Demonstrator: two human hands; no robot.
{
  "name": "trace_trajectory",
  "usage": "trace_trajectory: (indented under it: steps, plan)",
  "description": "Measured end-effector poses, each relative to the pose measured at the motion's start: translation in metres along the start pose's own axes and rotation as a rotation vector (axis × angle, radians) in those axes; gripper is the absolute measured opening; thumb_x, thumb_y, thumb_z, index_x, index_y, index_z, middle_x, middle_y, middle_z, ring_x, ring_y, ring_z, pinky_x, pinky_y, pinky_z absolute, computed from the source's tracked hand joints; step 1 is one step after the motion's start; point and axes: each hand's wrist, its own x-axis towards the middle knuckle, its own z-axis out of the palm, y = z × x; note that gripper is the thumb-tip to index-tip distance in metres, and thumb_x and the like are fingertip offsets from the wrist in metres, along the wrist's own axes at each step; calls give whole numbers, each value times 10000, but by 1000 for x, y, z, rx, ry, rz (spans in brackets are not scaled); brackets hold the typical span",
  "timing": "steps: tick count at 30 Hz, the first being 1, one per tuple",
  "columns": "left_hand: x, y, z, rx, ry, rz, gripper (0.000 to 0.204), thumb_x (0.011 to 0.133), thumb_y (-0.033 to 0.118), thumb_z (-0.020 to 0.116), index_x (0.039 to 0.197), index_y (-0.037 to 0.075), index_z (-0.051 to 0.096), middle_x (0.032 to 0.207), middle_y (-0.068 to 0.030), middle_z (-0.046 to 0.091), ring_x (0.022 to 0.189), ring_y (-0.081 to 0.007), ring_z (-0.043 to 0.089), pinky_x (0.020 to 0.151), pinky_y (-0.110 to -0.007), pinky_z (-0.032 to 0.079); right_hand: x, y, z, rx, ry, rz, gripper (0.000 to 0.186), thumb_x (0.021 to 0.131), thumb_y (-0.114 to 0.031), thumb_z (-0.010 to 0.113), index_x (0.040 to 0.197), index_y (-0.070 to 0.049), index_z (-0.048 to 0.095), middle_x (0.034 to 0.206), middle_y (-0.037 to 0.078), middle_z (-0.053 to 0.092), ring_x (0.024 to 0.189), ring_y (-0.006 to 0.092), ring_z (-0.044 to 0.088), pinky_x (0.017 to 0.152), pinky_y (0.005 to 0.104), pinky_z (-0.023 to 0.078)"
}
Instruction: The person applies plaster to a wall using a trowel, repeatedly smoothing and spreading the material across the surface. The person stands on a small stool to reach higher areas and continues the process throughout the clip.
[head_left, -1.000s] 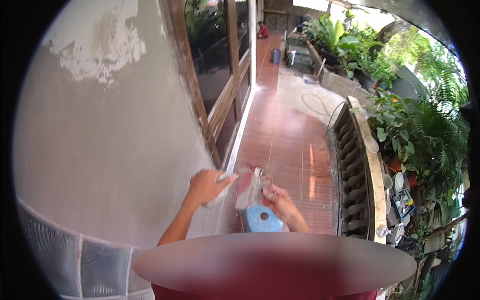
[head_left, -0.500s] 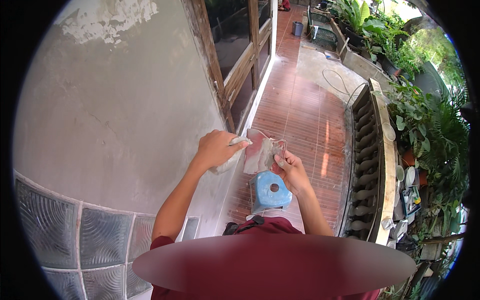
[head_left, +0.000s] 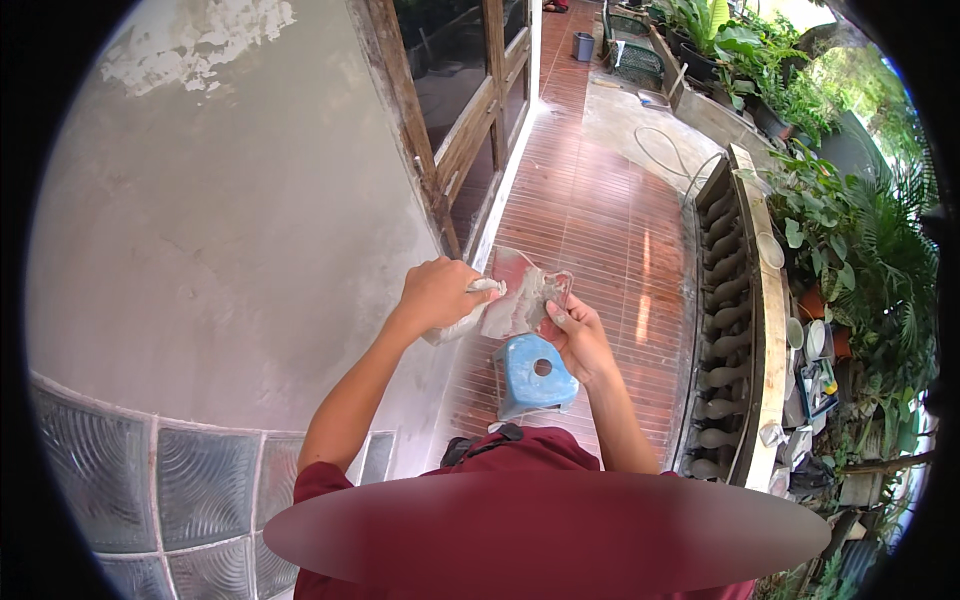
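Note:
My left hand (head_left: 440,295) is closed on a pale, putty-smeared scraper (head_left: 470,303), partly hidden by my fingers, near the plastered wall (head_left: 230,250). My right hand (head_left: 580,345) grips a red, see-through plate (head_left: 512,290) smeared with grey paste, thumb on its face. The scraper is beside the plate's left edge; whether they touch I cannot tell. A blue plastic stool (head_left: 530,380) with a round hole stands on the tiled floor just below both hands.
A wooden glazed door (head_left: 445,130) is set in the wall, above glass blocks (head_left: 205,475). A balustrade (head_left: 740,300) with plants and stacked containers lines the right. Farther along are a grey bucket (head_left: 582,45), a hose (head_left: 660,150) and part of a seated person (head_left: 556,6).
Over the last second both hands, scraper and plate have moved higher in the picture, exposing more of the stool and forearms. The background has shifted as the view turned.

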Motion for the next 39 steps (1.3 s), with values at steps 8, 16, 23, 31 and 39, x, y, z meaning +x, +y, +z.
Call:
trace_trajectory:
  steps: [8, 16, 23, 31, 39]
  plan:
    - [10, 3, 14, 124, 5, 16, 380, 800, 521, 620, 810, 157, 729, 786, -137, 679, 760, -327, 654, 671, -435, 498, -6, 8, -14, -53, 79, -9, 205, 940, -121, 557, 1131, -58, 594, 929, -1, 632, 761, 61, 566, 693, 218, 475]
    - [14, 10, 21, 122, 7, 2, 390, 808, 515, 613, 874, 149, 729, 784, -145, 682, 780, -335, 662, 687, -457, 510, -7, 29, -39, -129, 132, 9, 58, 935, -133, 570, 926, -82, 596, 777, -44, 552, 671, 60, 491, 643, 223, 432]
    - [-9, -45, 56, -902, -34, -119, 496, 837, 519, 627, 897, 31, 691, 769, -87, 679, 711, -272, 657, 679, -409, 515, 2, 61, -81, 567, 39, 145, 276, 936, -86, 515, 1200, -13, 478, 1065, 134, 623, 916, 241, 649, 826, 362, 555]
    - [-78, -109, 173, -2246, 175, -326, 364, 928, 419, 536, 1001, 66, 588, 827, -81, 614, 793, -270, 641, 733, -419, 531, 11, 62, -37, 443, -19, 163, 260, 962, -123, 487, 1204, -34, 451, 1204, 111, 548, 1007, 225, 602, 830, 354, 540]
    - [-144, -142, 226, -2369, 388, -431, 330, 927, 436, 514, 967, 118, 592, 758, -37, 609, 755, -257, 634, 768, -525, 515, 81, 55, 35, 297, -23, 106, 239, 948, -80, 502, 1184, -48, 475, 1078, 77, 575, 858, 160, 608, 734, 290, 546]
